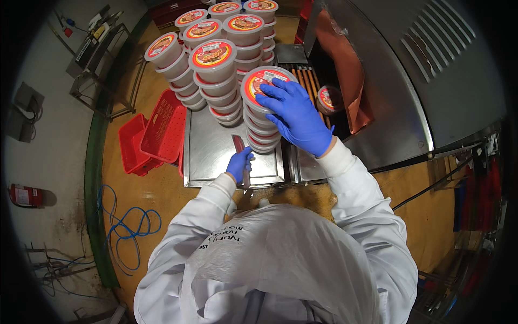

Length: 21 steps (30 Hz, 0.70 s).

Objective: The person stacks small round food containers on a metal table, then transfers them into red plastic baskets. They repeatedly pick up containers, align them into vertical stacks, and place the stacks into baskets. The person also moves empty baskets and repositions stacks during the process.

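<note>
In front of me stands a stack of round white plastic tubs (261,125) with red and yellow labelled lids. My blue-gloved right hand (302,116) lies over the top tub's lid (258,81), fingers spread and touching its top and right side. Low beside the stack, my blue-gloved left hand (239,164) is closed around a long, narrow reddish strip (238,143), whose exact kind I cannot make out. The strip points away from me. Both hands are over the near part of a steel table (208,156).
More tall stacks of tubs (213,56) crowd the table's far side. At right is a steel machine (386,102) with rollers (304,83) and a single tub (329,100). Red crates (164,127) stand left of the table; a blue hose (132,232) lies on the floor.
</note>
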### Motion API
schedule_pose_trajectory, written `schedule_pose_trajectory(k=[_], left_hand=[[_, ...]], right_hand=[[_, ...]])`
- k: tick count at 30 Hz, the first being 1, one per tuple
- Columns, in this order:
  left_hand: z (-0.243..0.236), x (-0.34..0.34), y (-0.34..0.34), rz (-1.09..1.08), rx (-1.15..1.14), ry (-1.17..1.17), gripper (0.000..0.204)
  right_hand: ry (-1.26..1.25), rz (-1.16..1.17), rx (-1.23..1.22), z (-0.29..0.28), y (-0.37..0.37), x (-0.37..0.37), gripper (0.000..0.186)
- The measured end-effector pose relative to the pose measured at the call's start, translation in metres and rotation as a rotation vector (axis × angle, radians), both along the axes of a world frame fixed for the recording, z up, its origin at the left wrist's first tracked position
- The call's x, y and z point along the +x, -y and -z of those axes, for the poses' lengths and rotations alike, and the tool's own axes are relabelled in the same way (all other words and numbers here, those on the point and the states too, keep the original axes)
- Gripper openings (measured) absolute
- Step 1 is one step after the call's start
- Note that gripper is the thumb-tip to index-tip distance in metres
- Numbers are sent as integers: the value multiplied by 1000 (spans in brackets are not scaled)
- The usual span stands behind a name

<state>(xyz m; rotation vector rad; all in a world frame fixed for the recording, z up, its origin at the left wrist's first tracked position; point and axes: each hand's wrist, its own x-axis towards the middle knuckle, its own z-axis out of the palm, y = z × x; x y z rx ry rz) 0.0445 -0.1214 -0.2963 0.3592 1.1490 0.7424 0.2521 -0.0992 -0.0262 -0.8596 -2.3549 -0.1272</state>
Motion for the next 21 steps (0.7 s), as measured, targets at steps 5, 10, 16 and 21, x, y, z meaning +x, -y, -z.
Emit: schedule_pose_trajectory(k=[5, 10, 16, 21], left_hand=[[-187, -59, 5, 87, 417, 406, 55], [-300, -21, -1, 204, 864, -65, 43], [-293, -19, -12, 283, 753, 169, 38], [-309, -17, -39, 455, 745, -263, 45]], right_hand=[[-102, -55, -82, -15, 30, 15, 40], [-718, -127, -755, -46, 10, -16, 26], [-1336, -685, -1572, -39, 9, 31, 31], [-810, -47, -1001, -28, 10, 55, 32]])
